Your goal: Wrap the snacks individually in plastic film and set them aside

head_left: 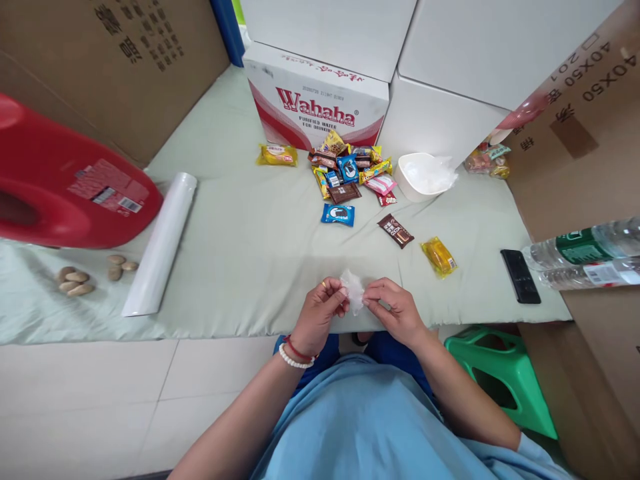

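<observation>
Over the table's front edge, my left hand (pixel 326 301) and my right hand (pixel 393 307) pinch a crumpled clear plastic bag (pixel 354 292) from either side. Beyond them lies a pile of wrapped snacks (pixel 349 167) in yellow, blue, brown and pink. A blue snack packet (pixel 338 215), a brown cocoa packet (pixel 395 231) and a yellow packet (pixel 439 257) lie apart, nearer to my hands. Another yellow packet (pixel 277 155) is left of the pile. To the right of the pile stands a white bowl (pixel 417 183) with thin clear plastic in it.
A Wahaha carton (pixel 315 103) stands behind the snacks. On the left are a red jug (pixel 65 180), a white roll (pixel 161 247) and several brown oval pieces (pixel 75 281). A black phone (pixel 521 275) and two bottles (pixel 590 245) lie at right, above a green stool (pixel 500 380).
</observation>
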A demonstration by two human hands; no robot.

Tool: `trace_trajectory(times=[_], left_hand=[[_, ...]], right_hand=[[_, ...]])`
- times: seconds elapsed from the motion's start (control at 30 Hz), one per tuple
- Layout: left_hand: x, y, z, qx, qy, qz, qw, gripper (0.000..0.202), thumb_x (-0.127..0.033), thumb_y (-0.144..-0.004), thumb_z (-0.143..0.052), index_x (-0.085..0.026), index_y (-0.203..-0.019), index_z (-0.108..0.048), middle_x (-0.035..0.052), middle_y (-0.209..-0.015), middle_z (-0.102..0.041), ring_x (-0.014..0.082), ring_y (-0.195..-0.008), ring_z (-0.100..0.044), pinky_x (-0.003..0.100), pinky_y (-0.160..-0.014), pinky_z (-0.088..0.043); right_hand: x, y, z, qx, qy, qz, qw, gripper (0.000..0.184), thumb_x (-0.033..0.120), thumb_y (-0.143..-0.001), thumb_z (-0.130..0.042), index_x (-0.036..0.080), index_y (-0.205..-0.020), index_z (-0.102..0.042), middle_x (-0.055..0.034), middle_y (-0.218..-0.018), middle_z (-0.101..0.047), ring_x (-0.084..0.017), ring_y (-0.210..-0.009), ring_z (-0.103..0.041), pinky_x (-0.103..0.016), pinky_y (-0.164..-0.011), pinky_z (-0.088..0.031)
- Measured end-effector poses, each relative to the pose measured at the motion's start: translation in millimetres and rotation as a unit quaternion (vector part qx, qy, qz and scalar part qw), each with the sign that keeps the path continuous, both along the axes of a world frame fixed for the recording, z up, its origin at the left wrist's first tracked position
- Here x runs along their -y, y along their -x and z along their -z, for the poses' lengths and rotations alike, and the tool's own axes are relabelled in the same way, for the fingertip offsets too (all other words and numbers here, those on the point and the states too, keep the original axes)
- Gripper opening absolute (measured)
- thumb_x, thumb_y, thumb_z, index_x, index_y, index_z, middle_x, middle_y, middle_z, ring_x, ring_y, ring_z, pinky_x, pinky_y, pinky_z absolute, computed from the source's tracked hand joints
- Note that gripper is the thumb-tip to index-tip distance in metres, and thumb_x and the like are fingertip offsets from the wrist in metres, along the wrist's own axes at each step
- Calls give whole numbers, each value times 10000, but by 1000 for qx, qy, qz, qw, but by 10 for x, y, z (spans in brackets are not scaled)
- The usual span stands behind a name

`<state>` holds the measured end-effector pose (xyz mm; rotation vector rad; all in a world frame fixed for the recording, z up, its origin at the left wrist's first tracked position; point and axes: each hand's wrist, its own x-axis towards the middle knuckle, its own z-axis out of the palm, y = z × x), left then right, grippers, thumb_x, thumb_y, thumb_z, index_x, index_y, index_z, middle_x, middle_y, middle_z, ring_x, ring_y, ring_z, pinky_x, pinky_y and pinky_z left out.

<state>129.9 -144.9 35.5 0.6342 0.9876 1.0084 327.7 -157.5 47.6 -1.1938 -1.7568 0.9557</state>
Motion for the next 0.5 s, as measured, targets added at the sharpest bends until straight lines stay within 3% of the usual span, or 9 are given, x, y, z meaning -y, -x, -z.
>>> trace_trajectory(times=[0.13, 0.27, 0.37, 0.5], left_hand=[[28, -20, 58, -62, -68, 7, 996, 310, -466, -835, -803, -198, -849, -649, -9, -713, -621, 127, -661, -543, 245, -633, -444], [31, -10, 47, -82, -120, -1, 989, 198, -357, -793, -809, -194, -778, -698, 44, -959, -641, 171, -903, -605, 260, -747, -482], [-10, 105, 16, -41, -86, -41, 995, 136, -272, -729, -793, -187, -701, -690, 57, -1053, -647, 179, -991, -589, 250, -792, -468], [-55, 272, -21, 59, 14, -23, 998, 223, -283, -674, -846, -178, -684, -650, 65, -1074, -697, 172, -928, -601, 253, -759, -477]], right_hand=[[3, 36, -16, -68, 116, 47, 990, 309, 507, -1013, -648, 261, -1156, -768, -65, -1068, -733, -200, -954, -682, -324, -838, -549], [-56, 90, -14, -121, 193, 95, 969, 347, 559, -848, -818, 226, -931, -762, -16, -876, -703, -160, -783, -607, -278, -717, -502], [-127, 34, -47, -205, 242, 148, 937, 384, 567, -778, -870, 214, -817, -725, 18, -745, -642, -112, -641, -511, -240, -596, -436], [-169, -77, -138, -282, 320, 177, 887, 451, 534, -648, -964, 200, -782, -693, 47, -667, -552, -68, -539, -384, -196, -453, -301]])
